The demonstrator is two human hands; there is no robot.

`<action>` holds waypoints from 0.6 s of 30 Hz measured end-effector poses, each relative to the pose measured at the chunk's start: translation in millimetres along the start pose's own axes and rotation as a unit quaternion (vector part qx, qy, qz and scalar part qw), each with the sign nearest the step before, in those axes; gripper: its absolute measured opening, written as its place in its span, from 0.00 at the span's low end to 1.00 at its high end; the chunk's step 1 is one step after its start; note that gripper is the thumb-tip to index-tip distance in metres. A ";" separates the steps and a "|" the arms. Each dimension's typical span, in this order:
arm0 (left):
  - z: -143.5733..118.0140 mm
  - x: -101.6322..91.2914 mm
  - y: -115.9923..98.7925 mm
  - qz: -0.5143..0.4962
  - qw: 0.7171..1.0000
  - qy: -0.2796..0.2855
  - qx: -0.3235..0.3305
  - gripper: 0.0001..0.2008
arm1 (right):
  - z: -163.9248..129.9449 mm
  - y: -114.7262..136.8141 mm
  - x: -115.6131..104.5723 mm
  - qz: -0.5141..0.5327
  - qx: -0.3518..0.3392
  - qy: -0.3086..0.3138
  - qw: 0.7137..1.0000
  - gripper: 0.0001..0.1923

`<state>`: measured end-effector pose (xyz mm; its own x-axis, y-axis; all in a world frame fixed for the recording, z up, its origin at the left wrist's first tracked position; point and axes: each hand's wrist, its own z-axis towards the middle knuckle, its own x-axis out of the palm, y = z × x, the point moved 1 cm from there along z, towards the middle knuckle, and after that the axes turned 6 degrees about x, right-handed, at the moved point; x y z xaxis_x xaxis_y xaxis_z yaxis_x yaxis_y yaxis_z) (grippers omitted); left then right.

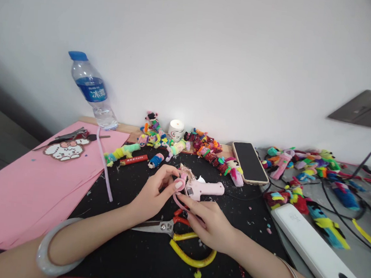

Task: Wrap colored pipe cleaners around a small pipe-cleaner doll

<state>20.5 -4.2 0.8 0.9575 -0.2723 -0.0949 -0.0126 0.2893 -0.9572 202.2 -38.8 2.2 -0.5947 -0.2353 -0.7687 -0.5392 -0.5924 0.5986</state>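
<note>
A coiled pink pipe cleaner (181, 184) is pinched between the thumb and fingers of my left hand (154, 193). From the coil, its loose strand curves down to my right hand (212, 225), whose fingers are closed on it; the palm hides the strand's end. Just behind both hands lies a pale pink glue gun (209, 189), its nozzle side partly covered by my fingers. Below them, scissors (163, 227) with red and yellow handles rest on the black mat (121, 255), partly under my right hand.
Pink sheets (36, 190) and a lilac pipe cleaner (103, 161) lie left, near a water bottle (92, 88). Several fuzzy figures (204, 143), a white candle-like jar (176, 130) and a phone (250, 162) line the wall. A white power strip (319, 252) and cables lie right.
</note>
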 end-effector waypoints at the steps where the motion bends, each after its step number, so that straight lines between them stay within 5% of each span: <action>1: 0.0 0.0 0.0 0.001 1.000 0.000 0.000 0.07 | -0.1 -0.1 0.0 0.001 0.000 0.000 1.000 0.23; 18: 0.1 -0.5 -0.3 -0.003 1.000 -0.004 0.000 0.08 | -0.9 0.1 0.1 0.000 -0.001 -0.002 1.000 0.23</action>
<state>20.1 -4.0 1.2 0.9599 -0.2661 -0.0877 -0.0078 0.2876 -0.9577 202.5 -39.6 2.0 -0.5975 -0.2318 -0.7676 -0.5376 -0.5945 0.5980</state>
